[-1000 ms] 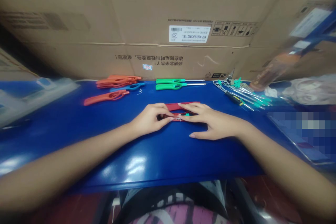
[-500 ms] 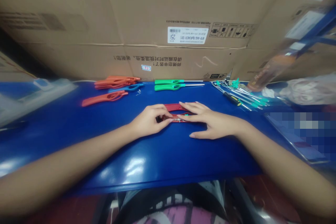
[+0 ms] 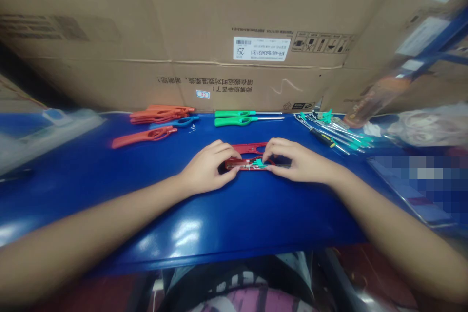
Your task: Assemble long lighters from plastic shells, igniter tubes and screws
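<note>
Pinching the left end of a red casing (image 3: 244, 161) laid left-to-right, the left hand (image 3: 210, 168) faces the right hand (image 3: 266, 164), curled narrow beside the green part (image 3: 258, 162), its hold unclear.

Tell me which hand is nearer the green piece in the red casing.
Right. The right hand has its fingertips at the right side of the green piece; the left hand is farther off to its left, fingers around the red casing.
</note>
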Demonstrator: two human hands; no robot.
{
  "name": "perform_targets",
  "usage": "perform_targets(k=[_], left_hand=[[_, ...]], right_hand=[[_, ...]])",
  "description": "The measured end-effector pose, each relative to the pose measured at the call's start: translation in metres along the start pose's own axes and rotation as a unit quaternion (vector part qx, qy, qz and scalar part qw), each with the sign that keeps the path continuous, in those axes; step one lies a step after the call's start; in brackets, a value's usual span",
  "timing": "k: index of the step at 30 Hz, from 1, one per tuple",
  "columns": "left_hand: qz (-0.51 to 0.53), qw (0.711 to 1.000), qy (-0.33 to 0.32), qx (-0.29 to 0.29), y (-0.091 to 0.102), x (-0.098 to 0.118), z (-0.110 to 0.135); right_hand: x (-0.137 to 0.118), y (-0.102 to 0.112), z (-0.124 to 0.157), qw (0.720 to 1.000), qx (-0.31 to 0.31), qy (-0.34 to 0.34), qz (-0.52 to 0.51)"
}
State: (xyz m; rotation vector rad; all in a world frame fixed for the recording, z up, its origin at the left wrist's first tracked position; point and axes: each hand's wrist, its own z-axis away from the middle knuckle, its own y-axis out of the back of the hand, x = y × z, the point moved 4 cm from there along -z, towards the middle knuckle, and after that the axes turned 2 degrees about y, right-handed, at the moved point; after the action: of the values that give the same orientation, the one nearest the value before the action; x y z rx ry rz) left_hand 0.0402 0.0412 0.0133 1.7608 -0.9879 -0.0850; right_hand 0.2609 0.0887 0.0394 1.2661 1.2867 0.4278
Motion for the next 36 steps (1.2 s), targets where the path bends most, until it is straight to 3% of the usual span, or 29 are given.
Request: perform_targets(k=[9,15,20,36], left_hand=[[0.027,0.996,-0.046,-0.075,-0.006,0.004,0.000],[0.013,0.994,-0.071,-0.083,-0.007,0.004,0.001],[0.004,0.993,-0.069,-0.096,-0.007,0.004,0.001],[-0.016,0.989,-0.074,-0.124,-0.005,0.006,0.000]], right_hand=[[0.002,-0.014,-0.003,0.999,0.009,-0.045,0.020],[-0.004,-0.019,-0.005,0.999,0.008,-0.028,0.038],[-0.006,-0.016,-0.004,0.999,-0.003,0.006,0.049],[-0.003,-0.004,0.002,0.998,-0.054,0.012,0.013]])
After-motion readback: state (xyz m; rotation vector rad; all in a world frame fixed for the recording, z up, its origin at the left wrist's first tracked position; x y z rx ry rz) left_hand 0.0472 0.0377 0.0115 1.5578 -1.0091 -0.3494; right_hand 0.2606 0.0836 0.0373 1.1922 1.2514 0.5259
